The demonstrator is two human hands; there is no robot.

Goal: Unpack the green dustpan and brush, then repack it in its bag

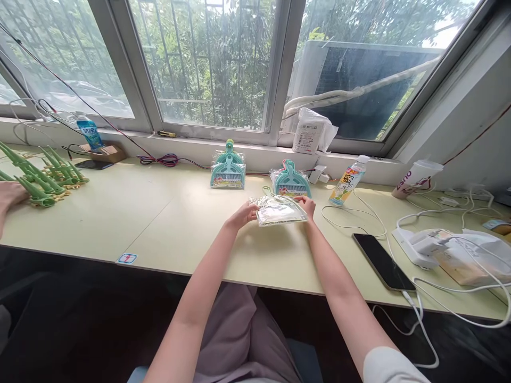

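Between my two hands, above the table, is a small dustpan set (pixel 281 211) in shiny clear plastic wrap, tilted so that glare hides much of it. My left hand (pixel 242 214) grips its left edge, fingers closed. On the opposite edge, my right hand (pixel 306 206) has thumb and fingers pinched. Just behind it stands a stack of wrapped teal dustpan-and-brush sets (pixel 294 181), with a red or pink edge showing at its left. A second stack of wrapped teal sets (pixel 227 173) leans by the window wall, farther left.
A drink bottle (pixel 348 182), a white cup (pixel 417 178), a charging phone (pixel 383 260) and white cables with a power strip (pixel 419 250) are at right. Green plastic pieces (pixel 43 175) and another person's hand (pixel 14 197) are at far left. A wrapped white pack (pixel 311 133) sits on the sill.
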